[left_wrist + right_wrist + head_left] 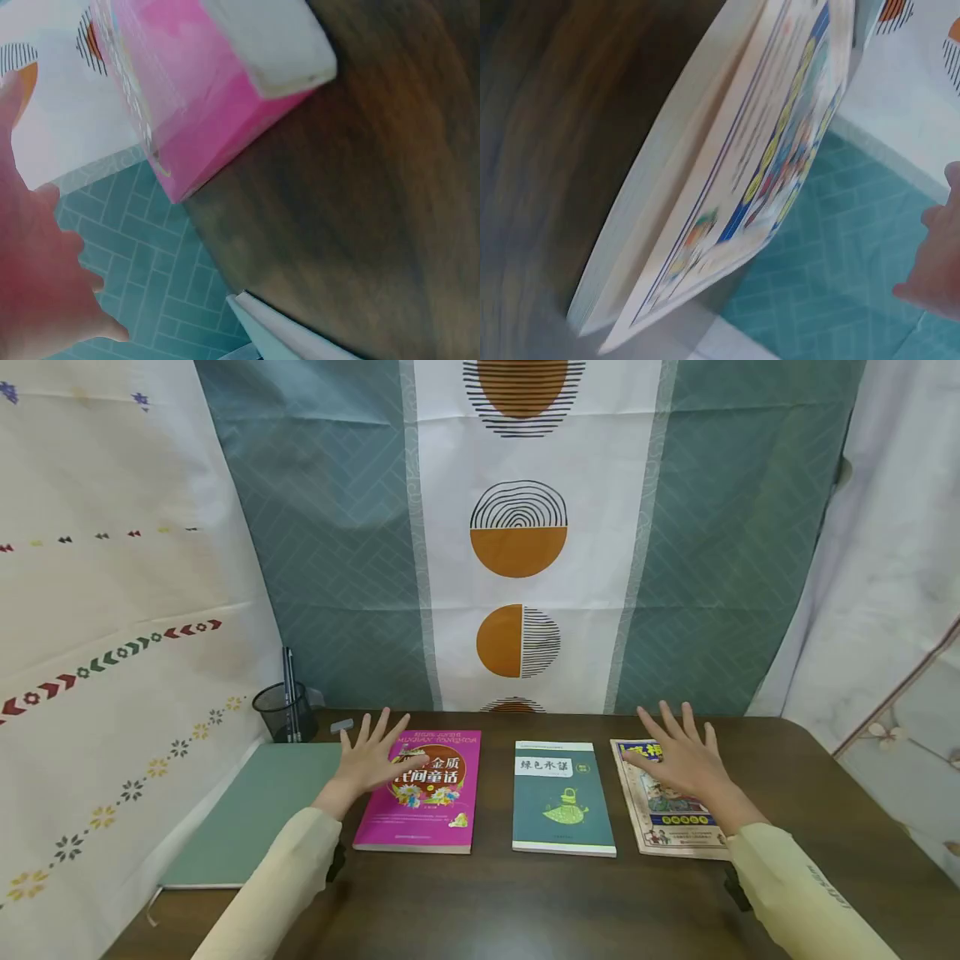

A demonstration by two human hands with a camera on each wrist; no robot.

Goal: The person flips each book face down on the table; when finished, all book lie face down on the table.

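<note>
dark brown wood of the table [525,902] runs under three books laid side by side in a row. my left hand [371,760] is spread flat, fingers straight and fanned toward twelve o'clock, over the upper left corner of the pink book [423,797], which lies at about ten o'clock from the table's middle; i cannot tell for sure whether the palm presses the cover or floats just above it. my right hand [678,756] is spread the same way, fingers straight and apart, gripping nothing, over the top of the colourful comic-style book [671,822] at about two o'clock. between the two lies a teal book [562,802] with a white band of characters, touched by neither hand. both arms wear pale yellow sleeves [292,877].

at nine o'clock, just beside the pink book, lies a flat green notebook [247,818], and beyond it at eleven o'clock stands a black mesh pen cup [285,710] with pens in it. a patterned curtain [517,543] with orange half-circles hangs behind the table. the wrist views are blurred, showing only the book edges from low down.
</note>
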